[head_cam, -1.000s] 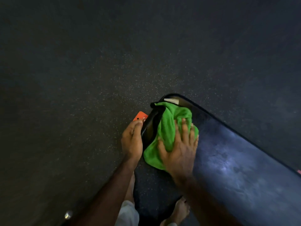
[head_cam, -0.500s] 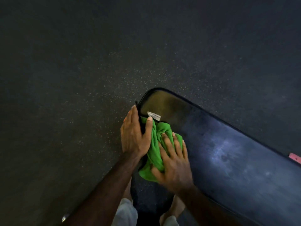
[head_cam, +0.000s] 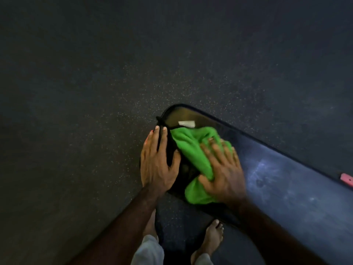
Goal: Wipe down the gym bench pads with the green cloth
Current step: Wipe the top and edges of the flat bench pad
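Nearest the camera, two bare feet (head_cam: 212,240) stand on the floor, with pale trouser hems (head_cam: 149,251) at the lower frame edge. Both forearms extend forward from there to the near end of the bench pad (head_cam: 286,188), a long dark blue padded worktop that runs from centre frame toward the lower right. The left hand (head_cam: 157,165) rests against the rounded end of the pad: fingers straight and laid along the outer edge, thumb on the top face, so the pad end sits between thumb and fingers. The right hand (head_cam: 222,173) lies flat on the green cloth (head_cam: 193,155), fingers spread and extended, pressing the cloth down onto the pad surface; this hand is motion-blurred. The cloth is bunched, covers the near end of the pad between the two hands, and hangs partly over the near edge. Just beyond the cloth, a small white label (head_cam: 186,123) lies on the pad top near the rounded end. Streaky light patches show on the pad surface to the right of the right hand. At the right frame edge, a small pink tab (head_cam: 346,178) sits at the far edge of the pad. Beyond and around the bench lies dark speckled rubber flooring (head_cam: 95,83).
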The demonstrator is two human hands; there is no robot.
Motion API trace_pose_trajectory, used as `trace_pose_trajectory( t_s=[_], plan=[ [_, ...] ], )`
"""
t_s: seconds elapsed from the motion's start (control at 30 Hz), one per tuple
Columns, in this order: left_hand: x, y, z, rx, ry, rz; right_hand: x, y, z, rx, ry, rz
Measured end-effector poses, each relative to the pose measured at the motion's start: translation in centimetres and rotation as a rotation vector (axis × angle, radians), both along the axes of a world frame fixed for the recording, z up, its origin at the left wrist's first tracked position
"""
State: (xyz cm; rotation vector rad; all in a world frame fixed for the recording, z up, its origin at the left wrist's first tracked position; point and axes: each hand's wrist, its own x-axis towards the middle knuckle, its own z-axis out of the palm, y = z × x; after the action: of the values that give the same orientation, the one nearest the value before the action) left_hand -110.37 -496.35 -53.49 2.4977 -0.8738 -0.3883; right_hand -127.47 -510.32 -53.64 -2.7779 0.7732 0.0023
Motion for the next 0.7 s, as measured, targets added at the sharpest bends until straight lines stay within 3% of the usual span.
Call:
trace_pose_trajectory(
  t_s=[0.1,0.13,0.17,0.23,0.3,0.33,0.37,0.47,0.53,0.7],
  plan=[
    [-0.4,-0.2,-0.1,-0.023,0.023,0.033,1.5,0.9,0.8,0.061,-0.034,-0.485],
    [-0.4,-0.3,-0.1,-0.017,0.019,0.051,2.1,2.6,0.9,0.071,-0.02,-0.542],
    [-0.5,-0.4,0.0,-0.014,0.011,0.064,2.2,4.3,0.9,0.067,-0.006,-0.493],
    [-0.6,-0.4,0.0,-0.026,0.007,0.079,0.7,6.6,0.2,0.032,0.021,-0.135],
    [-0.6,-0.2,-0.1,-0.043,-0.001,0.071,-1.2,4.5,-0.1,-0.02,0.025,0.213],
    [-0.5,-0.2,-0.1,-0.046,-0.003,0.07,-1.7,2.8,-0.2,-0.032,0.025,0.26],
    [-0.5,-0.4,-0.1,-0.044,-0.001,0.082,-1.9,1.2,-0.2,-0.028,0.017,0.187],
    [-0.3,-1.6,0.6,-0.045,-0.011,0.143,-0.2,0.7,0.7,0.042,-0.037,-0.42],
    [-0.2,-3.2,1.1,-0.086,-0.038,0.072,1.8,3.1,1.0,0.076,-0.031,-0.566],
    [0.6,-6.1,0.0,-0.12,-0.01,-0.063,0.2,0.8,0.2,0.013,0.015,0.046]
  ],
)
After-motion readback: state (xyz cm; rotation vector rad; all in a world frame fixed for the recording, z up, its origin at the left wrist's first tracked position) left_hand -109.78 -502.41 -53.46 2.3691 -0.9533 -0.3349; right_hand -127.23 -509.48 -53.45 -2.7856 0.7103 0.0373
